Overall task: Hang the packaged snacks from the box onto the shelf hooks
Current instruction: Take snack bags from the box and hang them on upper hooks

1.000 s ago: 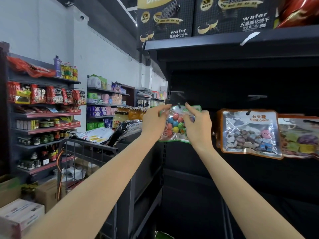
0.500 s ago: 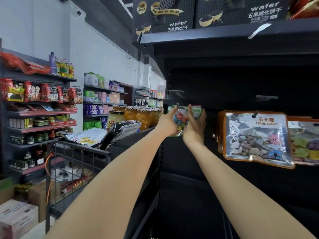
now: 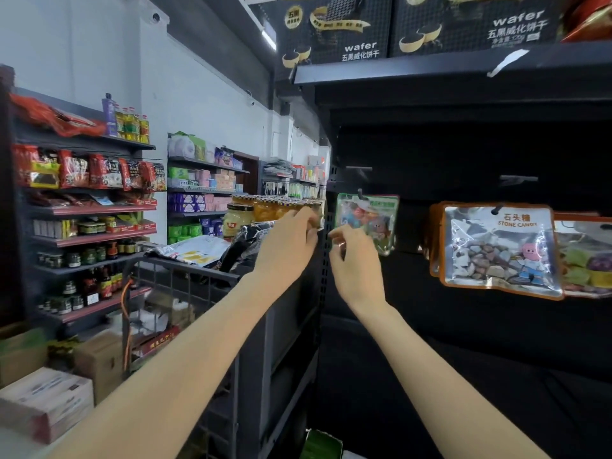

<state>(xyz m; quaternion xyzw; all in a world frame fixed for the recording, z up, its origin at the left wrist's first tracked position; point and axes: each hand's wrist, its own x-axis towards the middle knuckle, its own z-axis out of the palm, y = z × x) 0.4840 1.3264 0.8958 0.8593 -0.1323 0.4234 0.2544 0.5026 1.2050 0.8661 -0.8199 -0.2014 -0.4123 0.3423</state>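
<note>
Released a moment ago: green-edged candy packet (image 3: 367, 220) now hanging by itself on the shelf hook (image 3: 361, 194), where half a second back both hands pressed against it. Left hand (image 3: 291, 241) drawn back to the left of the shelf upright, fingers loosely curled, nothing visibly held. Right hand (image 3: 352, 256) just below and in front of the packet's lower left corner, fingers bent and relaxed, apparently gripping nothing, though whether a fingertip brushes the packet cannot be told. Stone candy packets (image 3: 500, 250) hanging well to the right on another hook. Judged from this: one more packet hung, hands free to go back down for the next. Supply box not clearly in view; only a green scrap at the bottom edge
</note>
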